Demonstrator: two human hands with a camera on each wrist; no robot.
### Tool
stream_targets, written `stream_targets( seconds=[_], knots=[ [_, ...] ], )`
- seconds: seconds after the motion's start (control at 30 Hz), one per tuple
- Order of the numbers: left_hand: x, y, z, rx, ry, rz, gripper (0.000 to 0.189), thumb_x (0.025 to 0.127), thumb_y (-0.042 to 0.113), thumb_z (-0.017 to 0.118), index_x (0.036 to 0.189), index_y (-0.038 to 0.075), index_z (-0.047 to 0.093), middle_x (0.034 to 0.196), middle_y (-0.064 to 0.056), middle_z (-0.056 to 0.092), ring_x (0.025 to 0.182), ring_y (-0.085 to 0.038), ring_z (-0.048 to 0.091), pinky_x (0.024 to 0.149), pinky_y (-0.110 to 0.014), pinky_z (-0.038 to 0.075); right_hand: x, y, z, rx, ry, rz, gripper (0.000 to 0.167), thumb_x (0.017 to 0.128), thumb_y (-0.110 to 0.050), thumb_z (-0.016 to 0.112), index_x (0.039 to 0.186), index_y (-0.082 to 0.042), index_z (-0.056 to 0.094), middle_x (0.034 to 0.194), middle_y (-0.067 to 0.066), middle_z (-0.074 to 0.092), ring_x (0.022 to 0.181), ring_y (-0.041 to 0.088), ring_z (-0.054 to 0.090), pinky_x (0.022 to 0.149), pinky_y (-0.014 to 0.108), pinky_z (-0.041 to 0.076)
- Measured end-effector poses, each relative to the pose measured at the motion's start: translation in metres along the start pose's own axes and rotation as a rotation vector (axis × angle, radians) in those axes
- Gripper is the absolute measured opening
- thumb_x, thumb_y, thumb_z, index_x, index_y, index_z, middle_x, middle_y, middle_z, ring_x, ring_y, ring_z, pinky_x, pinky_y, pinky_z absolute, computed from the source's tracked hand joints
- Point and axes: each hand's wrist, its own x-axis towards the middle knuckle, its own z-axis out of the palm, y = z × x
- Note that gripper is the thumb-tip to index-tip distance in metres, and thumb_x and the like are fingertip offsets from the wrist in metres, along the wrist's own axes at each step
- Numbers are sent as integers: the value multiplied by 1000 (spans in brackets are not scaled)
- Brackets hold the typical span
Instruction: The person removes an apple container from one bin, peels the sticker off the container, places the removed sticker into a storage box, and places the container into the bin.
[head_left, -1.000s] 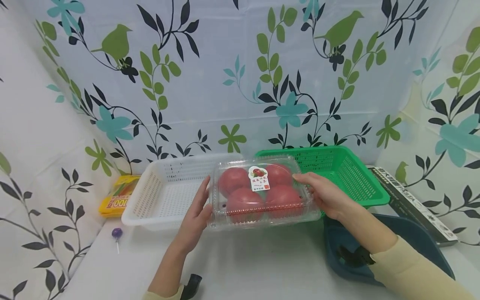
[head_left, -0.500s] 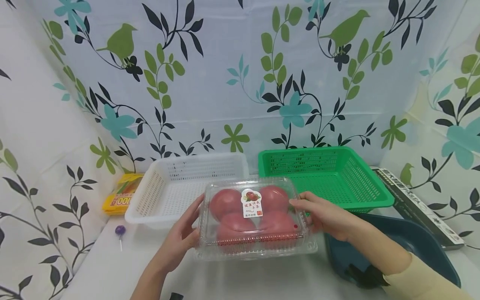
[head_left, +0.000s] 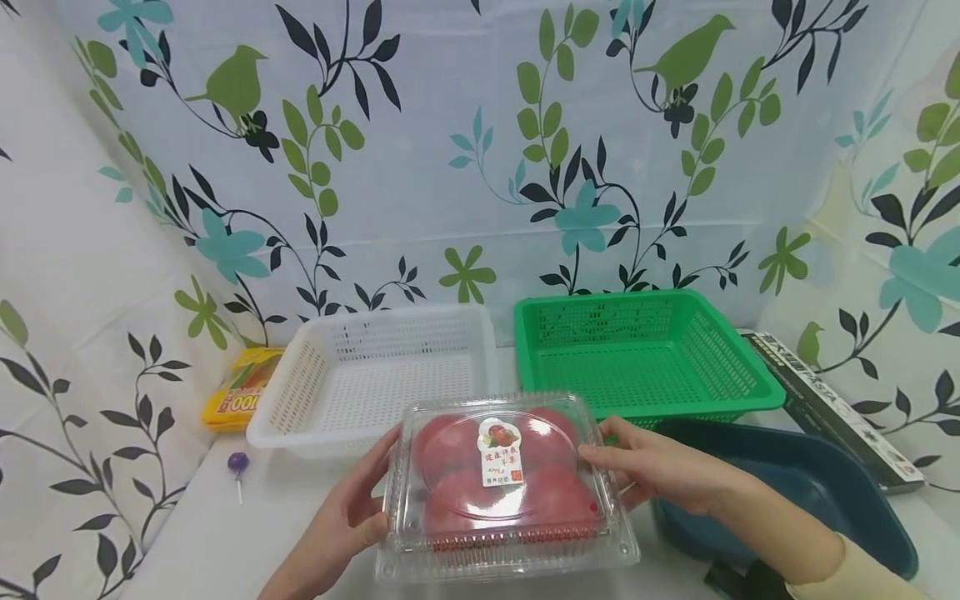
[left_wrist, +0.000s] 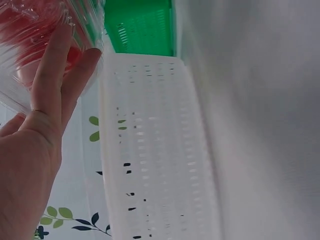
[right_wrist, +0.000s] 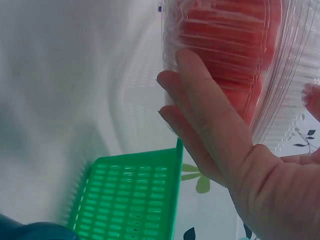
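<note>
A clear plastic clamshell box is held up in front of me, close above the white table. Several red apples show through its lid, which bears a white label. My left hand grips the box's left side, thumb near the front corner. In the left wrist view its fingers lie along the plastic. On the other side my right hand holds the box with the thumb over the lid's edge. The right wrist view shows its fingers spread against the ridged underside.
Behind the box stand a white basket and a green basket. A dark blue bin sits at the right, beside a long black box. At the left are a yellow packet and a purple lollipop.
Both hands have brought the clamshell box down and toward me, from in front of the baskets to nearer the front of the table. Its lid now faces up more. The grip stays.
</note>
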Motion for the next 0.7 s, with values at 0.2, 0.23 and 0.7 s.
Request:
stream_targets(
  seconds=[0.2,0.23,0.7],
  knots=[
    [-7,-10,0,-70,-17,-73,78,101,31,63,163,24,16,162,-32,1,121,-36,60,91,-49,55,-1,9,3,7,-10,16,50,105,-32,54,133,5,36,114,16,63,97,34,70,82,46,59],
    [-8,-11,-1,-77,-17,-86,77,101,31,63,163,25,17,162,-32,1,119,-36,61,91,-49,55,0,11,3,7,-8,21,50,105,-33,54,133,5,36,113,15,64,96,34,70,82,46,59],
    [-15,-30,-7,-125,-13,-289,79,102,29,62,164,25,13,161,-34,-1,120,-36,60,94,-47,54,12,40,8,50,-4,63,41,104,-31,56,123,4,44,107,14,67,96,30,70,86,45,58]
  ],
)
